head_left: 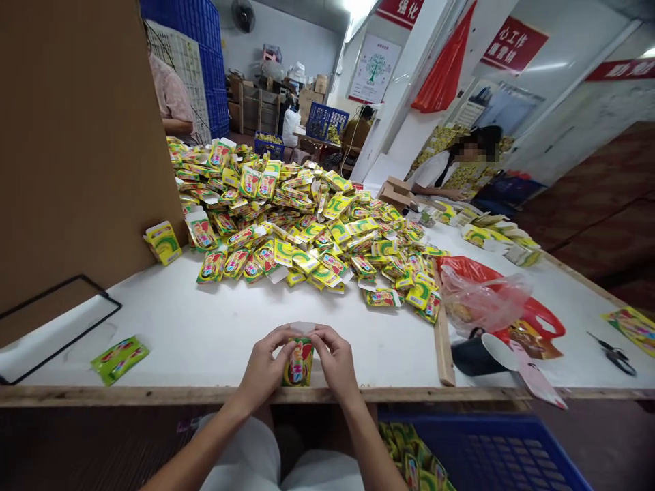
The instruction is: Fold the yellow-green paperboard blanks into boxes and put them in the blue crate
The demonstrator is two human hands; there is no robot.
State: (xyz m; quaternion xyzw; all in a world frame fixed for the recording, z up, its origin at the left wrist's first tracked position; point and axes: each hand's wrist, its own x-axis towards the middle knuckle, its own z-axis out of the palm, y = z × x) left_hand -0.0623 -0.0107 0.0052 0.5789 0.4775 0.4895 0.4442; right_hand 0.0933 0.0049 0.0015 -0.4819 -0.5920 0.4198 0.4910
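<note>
Near the table's front edge, my left hand (pixel 269 361) and my right hand (pixel 333 358) pinch the two sides of a small yellow-green candy box (pixel 298 363). Its white top flap (pixel 303 328) stands up between my fingers, and colourful lettering faces me. The box is upright or slightly tilted back; I cannot tell which. Left of my hands lie green candy packets (pixel 120 358), side by side and flat on the white tabletop (pixel 205 334). A big heap of similar small boxes (pixel 307 232), many with raised flaps, spreads out beyond my hands.
A wooden strip (pixel 444 334) divides the table on the right. Past it are a dark mug (pixel 481 356), a red plastic bag (pixel 542 317) and scissors (pixel 617 356). A blue crate (pixel 491 450) with boxes stands below the edge. Cardboard (pixel 82 136) rises at left. A co-worker (pixel 445 167) sits behind right.
</note>
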